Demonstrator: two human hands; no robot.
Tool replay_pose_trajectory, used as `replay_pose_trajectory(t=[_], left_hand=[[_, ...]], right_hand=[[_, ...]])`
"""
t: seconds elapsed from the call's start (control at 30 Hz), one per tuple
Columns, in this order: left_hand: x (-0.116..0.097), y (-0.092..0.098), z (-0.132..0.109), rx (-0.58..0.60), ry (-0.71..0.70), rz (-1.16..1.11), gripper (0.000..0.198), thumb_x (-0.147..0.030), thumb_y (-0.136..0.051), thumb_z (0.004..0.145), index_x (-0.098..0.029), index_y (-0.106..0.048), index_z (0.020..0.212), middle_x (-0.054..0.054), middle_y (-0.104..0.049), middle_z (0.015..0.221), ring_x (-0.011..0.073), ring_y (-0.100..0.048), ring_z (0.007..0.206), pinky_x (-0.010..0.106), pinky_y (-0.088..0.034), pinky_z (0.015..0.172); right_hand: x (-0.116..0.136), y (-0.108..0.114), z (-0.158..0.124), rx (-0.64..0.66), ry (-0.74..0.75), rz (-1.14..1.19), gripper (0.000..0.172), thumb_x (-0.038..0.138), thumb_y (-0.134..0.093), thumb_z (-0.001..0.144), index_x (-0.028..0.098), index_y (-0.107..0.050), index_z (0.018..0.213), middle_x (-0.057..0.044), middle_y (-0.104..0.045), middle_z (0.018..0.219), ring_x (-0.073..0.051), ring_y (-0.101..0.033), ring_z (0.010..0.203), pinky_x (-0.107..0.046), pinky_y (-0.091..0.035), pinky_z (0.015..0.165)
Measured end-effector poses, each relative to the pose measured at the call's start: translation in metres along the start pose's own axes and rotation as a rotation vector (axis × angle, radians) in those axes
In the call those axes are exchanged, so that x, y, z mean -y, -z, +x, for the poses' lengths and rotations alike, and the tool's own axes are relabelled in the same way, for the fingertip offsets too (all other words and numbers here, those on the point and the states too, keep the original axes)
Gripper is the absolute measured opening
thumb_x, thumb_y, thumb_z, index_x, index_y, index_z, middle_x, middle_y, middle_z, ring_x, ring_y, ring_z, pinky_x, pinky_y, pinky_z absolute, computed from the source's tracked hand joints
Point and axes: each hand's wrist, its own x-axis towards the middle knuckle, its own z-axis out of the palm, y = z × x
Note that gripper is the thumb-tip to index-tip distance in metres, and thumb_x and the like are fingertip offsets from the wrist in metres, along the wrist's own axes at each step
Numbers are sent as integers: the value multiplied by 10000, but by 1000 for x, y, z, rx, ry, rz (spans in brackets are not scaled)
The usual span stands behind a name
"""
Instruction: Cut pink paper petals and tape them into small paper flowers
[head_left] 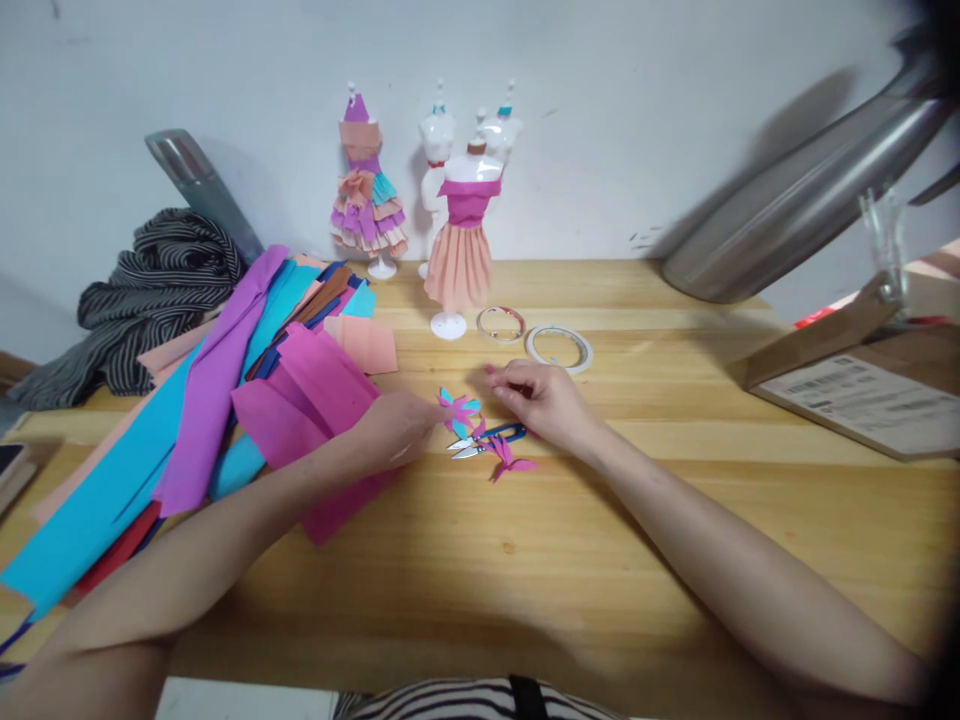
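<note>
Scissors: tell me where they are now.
Head view, centre of the table: the scissors lie flat between the left hand, which pinches a paper flower, and the right hand, with their blue handle next to it.

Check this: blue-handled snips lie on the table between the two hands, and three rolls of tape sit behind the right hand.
Wrong count: the head view shows two rolls of tape, a clear roll and a white roll, behind the right hand. The blue-handled snips do lie on the table between it and the left hand.
</note>
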Motion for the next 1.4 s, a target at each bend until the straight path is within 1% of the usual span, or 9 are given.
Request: replay_pose_trajectory(t=[0.17, 0.33, 0.6, 0.73, 0.87, 1.1, 1.2, 1.3, 1.4], left_hand=[[2, 4, -1, -114, 23, -214, 351, -158, -423, 809, -194, -699, 1022, 26, -658, 714, 126, -532, 606, 210, -337, 556], [-3, 17, -3, -219, 135, -471, 181, -217, -494, 777, -127, -603, 663, -29, -478, 549, 84, -420, 536, 193, -294, 516], [-39, 26, 5, -119, 144, -601, 473, -449, -417, 865, -139, -471, 512, -56, -278, 460, 56, -268, 453, 211, -172, 461], [-44, 22, 18, -194, 112, -581, 412, -383, -455, 833, -141, -446, 500, -47, -314, 472, 60, -300, 478, 210, -188, 471], [-42, 17, 23, -189, 89, -595, 307, -304, -483, 784, -137, -477, 526, -40, -377, 491, 68, -354, 507, 201, -233, 486], [-37, -2, 20, -103, -9, -594, 310, -238, -422, 815, -135, -476, 528, -54, -338, 491, 63, -311, 505, 200, -257, 519], [-38, -12, 19, -84, -127, -485, 327, -203, -419, 832, -132, -483, 520, -39, -399, 518, 72, -346, 529, 210, -298, 559], [-44, -19, 17, -85, -60, -289, 218, -222, -475, 846, -146, -651, 743, 0, -582, 634, 117, -492, 593, 228, -343, 564], [-53, -21, 15, -87, -109, -14, 264, -225, -510, 861, -168, -643, 1083, 67, -688, 930, 187, -610, 804, 264, -428, 646]], right_hand=[[4, 10, 0, 81, -65, -23, 182, 210, -506, 810, 160, -656, 721, -23, -612, 649, -135, -537, 597, -253, -387, 581], [12, 32, -1, 360, -42, -121, 162, 177, -520, 782, 165, -570, 629, 36, -478, 546, -93, -401, 524, -229, -299, 529], [22, 37, -6, 660, 179, -110, 172, 67, -536, 766, 169, -659, 701, 15, -592, 666, -100, -489, 605, -224, -346, 576], [22, 29, -8, 653, 225, -120, 184, 29, -552, 735, 163, -635, 639, -34, -651, 856, -122, -569, 758, -232, -400, 657], [24, 35, -8, 620, 194, -86, 152, 92, -537, 780, 159, -635, 686, -18, -624, 753, -99, -520, 638, -221, -394, 599], [8, 84, -1, 632, -196, 164, 208, 320, -568, 802, 155, -673, 872, -4, -621, 656, -113, -548, 585, -222, -392, 527], [-14, 92, 1, 425, -274, 106, 205, 342, -600, 755, 158, -659, 825, 17, -590, 615, -103, -508, 549, -231, -395, 540], [-27, 80, 3, 382, -221, 14, 160, 305, -593, 739, 153, -643, 740, 6, -595, 667, -114, -513, 617, -245, -410, 600], [-26, 62, 6, 461, -125, 2, 162, 247, -534, 776, 147, -661, 776, -6, -607, 723, -123, -527, 671, -257, -423, 653]])
